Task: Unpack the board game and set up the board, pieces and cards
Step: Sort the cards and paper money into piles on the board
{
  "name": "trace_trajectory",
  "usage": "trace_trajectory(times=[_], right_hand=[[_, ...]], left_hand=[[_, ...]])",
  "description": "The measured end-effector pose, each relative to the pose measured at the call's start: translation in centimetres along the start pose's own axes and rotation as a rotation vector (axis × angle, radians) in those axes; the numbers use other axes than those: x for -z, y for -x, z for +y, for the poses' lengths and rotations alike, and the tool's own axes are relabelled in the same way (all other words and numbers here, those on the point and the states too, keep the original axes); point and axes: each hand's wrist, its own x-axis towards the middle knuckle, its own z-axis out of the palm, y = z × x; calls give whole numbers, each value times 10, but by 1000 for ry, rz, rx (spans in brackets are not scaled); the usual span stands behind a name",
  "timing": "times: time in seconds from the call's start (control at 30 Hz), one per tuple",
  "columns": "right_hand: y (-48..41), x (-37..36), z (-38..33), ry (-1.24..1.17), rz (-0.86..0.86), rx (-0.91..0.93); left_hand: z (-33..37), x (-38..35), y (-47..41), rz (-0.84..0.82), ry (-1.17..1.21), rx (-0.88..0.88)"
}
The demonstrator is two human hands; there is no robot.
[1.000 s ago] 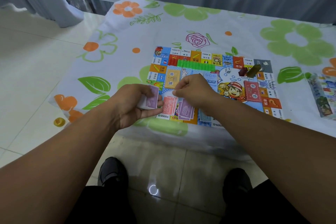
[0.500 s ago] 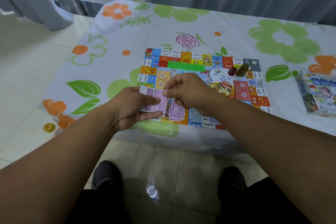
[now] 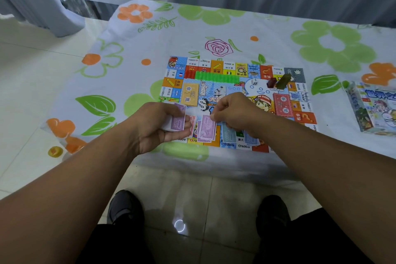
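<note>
The board [image 3: 216,66] lies flat on the counter [image 3: 150,49], near its front edge. The left hand [image 3: 158,126] grips a stack [image 3: 177,123] of purple notes at the board's near-left corner. The right hand [image 3: 233,113], fingers curled, pinches the top note [image 3: 209,122] of a purple pile [image 3: 205,135] on the board's near edge. Red notes [image 3: 192,121] lie just left of that pile, blue notes [image 3: 229,135] just right. Green houses [image 3: 216,77] line the far side. A yellow deck [image 3: 189,94] and a red deck [image 3: 282,104] rest on the board. Tokens [image 3: 282,80] and a die [image 3: 254,82] sit near its far-right corner. The box [image 3: 375,107] lies well apart, rightward.
</note>
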Motion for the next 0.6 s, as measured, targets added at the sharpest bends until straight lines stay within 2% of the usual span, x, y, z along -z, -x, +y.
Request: trace_trajectory(times=[0.17,0.37,0.6], right_hand=[[-1,0,-1,-24,39,27],[8,-7,-15,-202,-125,79],[7,-7,-15,-220,-91,134]], left_hand=[[0,-3,1,-40,11,7],[-3,-6,-2,-64,-53,-35],[-6,-10,-5,-65,-93,-35]])
